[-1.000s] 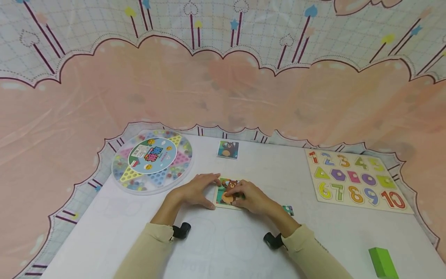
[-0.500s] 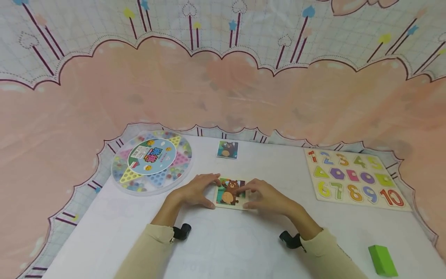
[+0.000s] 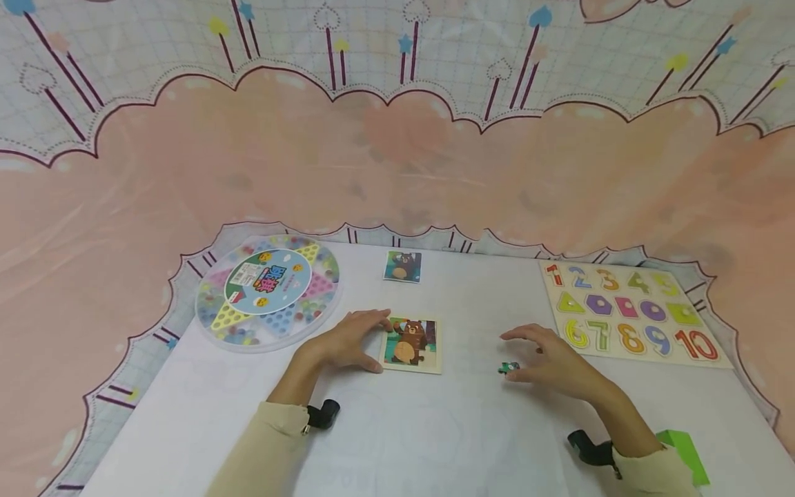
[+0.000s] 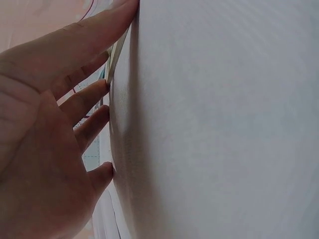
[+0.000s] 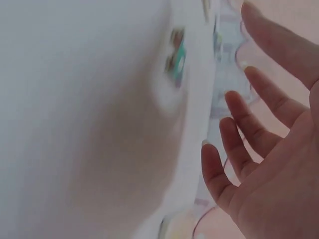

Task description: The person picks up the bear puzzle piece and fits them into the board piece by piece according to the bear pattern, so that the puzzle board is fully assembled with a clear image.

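Observation:
A small square wooden bear puzzle (image 3: 410, 342) lies flat on the white table in the head view, with a gap at its right side. My left hand (image 3: 348, 342) rests on the table at its left edge, fingers and thumb spread, tips touching its left corners. In the left wrist view, the puzzle's thin edge (image 4: 117, 57) shows beside the thumb. To the right, my right hand (image 3: 559, 362) hovers over the table, thumb and fingers apart. A loose green puzzle piece (image 3: 508, 368) lies by its thumb tip; the right wrist view shows the piece (image 5: 177, 59) blurred, apart from the fingers.
A bear picture card (image 3: 402, 266) lies behind the puzzle. At the back left is a round Chinese checkers box (image 3: 270, 293) with coloured marbles. A number and shape board (image 3: 633, 314) lies at the right. Behind my right wrist stands a green block (image 3: 686, 455), partly covered.
My right hand has left the puzzle and moved right, to the loose piece, with its fingers spreading. My left hand stays at the puzzle's left edge.

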Demonstrator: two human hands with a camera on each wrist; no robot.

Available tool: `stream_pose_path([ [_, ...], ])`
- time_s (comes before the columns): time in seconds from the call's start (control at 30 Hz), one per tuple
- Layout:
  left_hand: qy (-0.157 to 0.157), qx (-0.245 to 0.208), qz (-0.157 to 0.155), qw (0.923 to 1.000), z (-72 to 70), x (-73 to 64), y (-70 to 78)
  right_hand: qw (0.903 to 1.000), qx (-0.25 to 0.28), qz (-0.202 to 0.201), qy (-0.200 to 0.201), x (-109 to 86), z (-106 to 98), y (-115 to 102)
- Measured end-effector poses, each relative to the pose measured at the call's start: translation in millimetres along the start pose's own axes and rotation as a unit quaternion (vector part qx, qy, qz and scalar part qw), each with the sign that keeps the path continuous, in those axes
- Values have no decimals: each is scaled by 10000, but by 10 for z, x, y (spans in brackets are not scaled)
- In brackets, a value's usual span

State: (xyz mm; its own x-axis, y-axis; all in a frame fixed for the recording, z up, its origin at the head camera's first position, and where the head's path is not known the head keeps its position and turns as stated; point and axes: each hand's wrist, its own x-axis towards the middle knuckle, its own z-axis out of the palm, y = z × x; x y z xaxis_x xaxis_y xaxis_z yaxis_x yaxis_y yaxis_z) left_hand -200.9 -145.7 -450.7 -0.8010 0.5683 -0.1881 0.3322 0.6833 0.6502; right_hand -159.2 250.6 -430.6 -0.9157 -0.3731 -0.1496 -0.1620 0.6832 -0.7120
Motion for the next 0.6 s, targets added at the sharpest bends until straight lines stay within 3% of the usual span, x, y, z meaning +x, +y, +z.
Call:
stream_pose_path([
  [0.23, 7, -35, -15, 10000, 0, -15, 15, 10000, 56, -3, -44, -117, -6, 224],
  [0.6, 7, -102, -28, 9999, 4, -12, 13, 9997, 70, -210, -79, -62, 78, 300],
])
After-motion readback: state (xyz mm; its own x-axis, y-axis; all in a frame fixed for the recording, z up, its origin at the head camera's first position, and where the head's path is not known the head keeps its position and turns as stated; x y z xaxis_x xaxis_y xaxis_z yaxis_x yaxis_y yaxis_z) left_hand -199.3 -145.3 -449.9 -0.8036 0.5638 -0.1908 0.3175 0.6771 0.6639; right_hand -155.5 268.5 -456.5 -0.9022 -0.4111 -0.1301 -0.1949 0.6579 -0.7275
